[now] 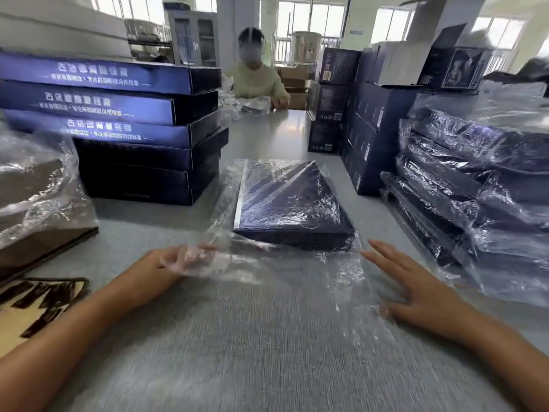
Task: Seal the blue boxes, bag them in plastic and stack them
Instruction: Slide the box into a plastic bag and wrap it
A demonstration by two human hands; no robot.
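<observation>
Clear plastic bag point(300, 272) lies on a grey table point(261, 361), with a dark blue box point(291, 203) inside it at the centre. The left hand point(181, 258) grips the bag's loose near edge, fingers curled in the film. The right hand point(416, 292) rests flat on the plastic, fingers straight and spread. Unbagged blue boxes point(133, 120) are stacked far left and bagged boxes point(475, 188) are stacked right. A person point(255, 81) sits at the far end.
</observation>
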